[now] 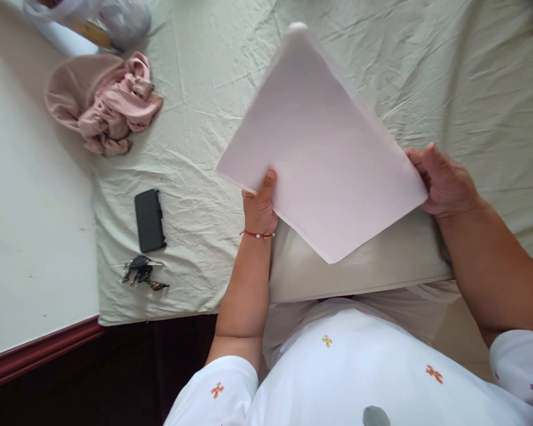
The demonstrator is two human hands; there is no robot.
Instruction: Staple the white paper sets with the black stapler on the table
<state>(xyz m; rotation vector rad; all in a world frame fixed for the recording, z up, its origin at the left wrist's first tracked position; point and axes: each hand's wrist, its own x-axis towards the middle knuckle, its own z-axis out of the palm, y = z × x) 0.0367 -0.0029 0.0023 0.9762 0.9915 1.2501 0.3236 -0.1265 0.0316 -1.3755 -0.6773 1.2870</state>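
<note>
Head view: the left hand (260, 204) and right hand (444, 180) each pinch opposite edges of the folded pink cloth (320, 154), keeping it flat above the bed sheet (448, 77), with the black phone (150, 220) and keys (140, 272) left of the cloth.

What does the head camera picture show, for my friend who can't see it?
Two hands hold a folded pale pink cloth above a bed sheet: the left hand grips its near edge, the right hand its right corner. To the left lie a crumpled pink garment, a black phone and keys.
</note>
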